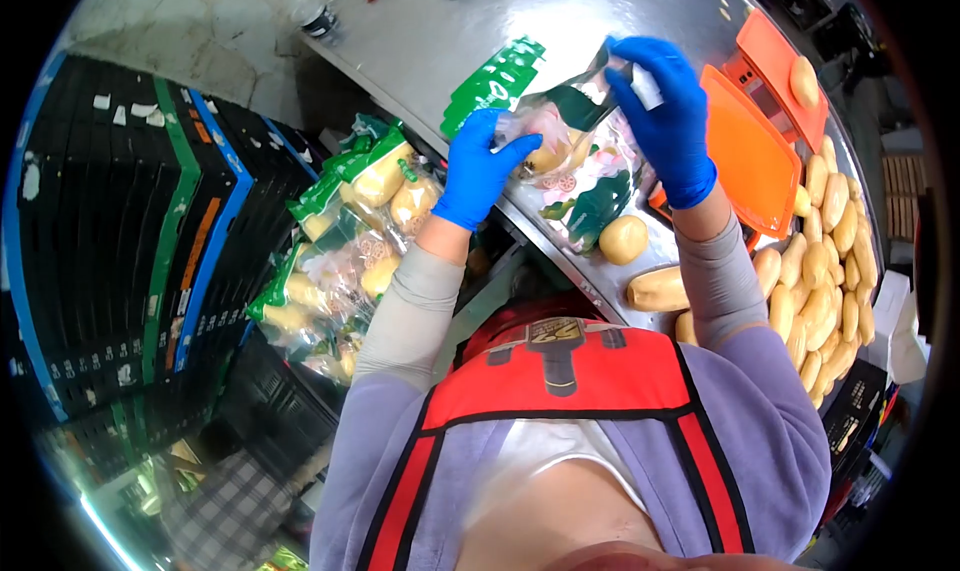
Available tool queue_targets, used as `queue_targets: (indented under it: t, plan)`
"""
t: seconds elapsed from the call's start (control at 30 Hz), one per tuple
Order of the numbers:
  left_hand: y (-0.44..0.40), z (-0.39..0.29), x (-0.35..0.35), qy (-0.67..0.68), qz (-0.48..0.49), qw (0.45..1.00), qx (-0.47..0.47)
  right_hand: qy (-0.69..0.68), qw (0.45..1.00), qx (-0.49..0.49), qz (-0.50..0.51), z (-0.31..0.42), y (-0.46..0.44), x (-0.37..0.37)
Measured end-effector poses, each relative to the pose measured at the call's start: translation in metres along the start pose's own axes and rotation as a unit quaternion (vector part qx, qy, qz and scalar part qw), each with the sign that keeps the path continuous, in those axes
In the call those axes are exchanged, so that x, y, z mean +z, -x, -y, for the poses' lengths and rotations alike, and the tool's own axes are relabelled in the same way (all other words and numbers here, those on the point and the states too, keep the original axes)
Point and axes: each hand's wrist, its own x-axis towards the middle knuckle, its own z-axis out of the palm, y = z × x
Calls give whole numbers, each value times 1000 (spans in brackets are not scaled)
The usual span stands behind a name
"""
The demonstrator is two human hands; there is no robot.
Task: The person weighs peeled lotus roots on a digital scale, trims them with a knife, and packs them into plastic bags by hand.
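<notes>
A clear plastic bag (pixel 590 181) with green and pink print lies at the steel table's near edge, with pale tan squash (pixel 550 151) inside. My left hand (pixel 472 169), in a blue glove, grips the bag's left side between thumb and fingers. Above its far right end, my right hand (pixel 665 121), also blue-gloved, has curled fingers pinching the bag's edge. Something small and white shows by the right palm. A loose squash (pixel 624 241) sits beside the bag, with a longer squash (pixel 658 289) nearer my body. A fan of flat green bags (pixel 492 86) lies beyond my left hand.
An orange tray (pixel 750 156) and an orange scale (pixel 785 81) bearing one squash stand at right. Piled squash (pixel 825 271) cover the table's right end. Filled bags (pixel 345 236) are heaped at left, near stacked black crates (pixel 110 241). A bottle (pixel 316 17) stands at the far corner.
</notes>
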Motion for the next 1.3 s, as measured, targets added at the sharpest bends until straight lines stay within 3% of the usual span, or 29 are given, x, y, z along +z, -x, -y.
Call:
queue_targets:
  t: [0.1,0.13,0.2,0.27,0.33,0.37,0.4,0.43,0.47,0.5,0.53,0.6,0.63,0.73,0.9,1.0,1.07,1.13,1.17,1.2,1.27,1.3]
  plan:
    - [-8,1,6,-26,14,1000,3,-27,981,5,192,4,3,-10]
    - [-10,0,7,-53,20,998,-3,-21,982,8,190,4,0,-16]
    - [-13,13,5,-49,16,999,-18,77,928,100,352,6,-11,-29]
    - [-11,16,0,62,17,997,-47,78,907,105,400,10,-20,-37]
    - [-7,0,-4,27,33,997,-61,72,859,106,496,14,-26,-39]
    - [-6,-6,-4,30,34,997,-62,114,884,-19,453,9,-20,-33]
    - [-5,-8,-4,34,34,997,-62,113,884,-19,453,5,-16,-24]
    - [-4,-8,-4,33,32,997,-63,61,901,-145,405,2,-15,-14]
    - [-4,-6,-4,12,22,1000,8,7,898,-269,348,1,-16,-7]
    - [-3,-6,-6,-10,12,997,78,-47,872,-265,410,2,-18,-5]
    - [-1,-6,-8,-12,7,997,76,-52,870,-268,410,2,-19,-2]
    - [3,-9,-11,-43,20,995,89,-139,789,-75,593,1,-19,3]
    - [5,-3,-13,-20,-4,995,96,-127,776,-42,617,-3,-21,3]
    - [5,-2,-15,-27,-24,996,78,-108,792,-16,600,-18,-23,9]
    - [0,-3,-7,-48,-32,995,79,154,831,-116,522,-26,-15,2]
    - [-4,-9,-3,-41,-34,997,57,155,821,-112,538,-18,-16,-4]
    - [-4,-4,-3,-25,-38,998,42,113,840,-149,509,-31,-12,4]
    - [-3,-1,-1,-7,-42,999,28,-130,842,-85,516,-44,-17,11]
    - [-2,-1,0,4,-47,999,26,-334,735,146,572,-58,-14,20]
    - [-1,0,1,16,-52,998,26,-383,704,202,564,-70,-19,20]
    - [-2,4,3,31,-44,998,29,-320,737,115,583,-63,-40,18]
    - [-3,5,4,46,-35,998,32,-196,745,131,624,-61,-38,21]
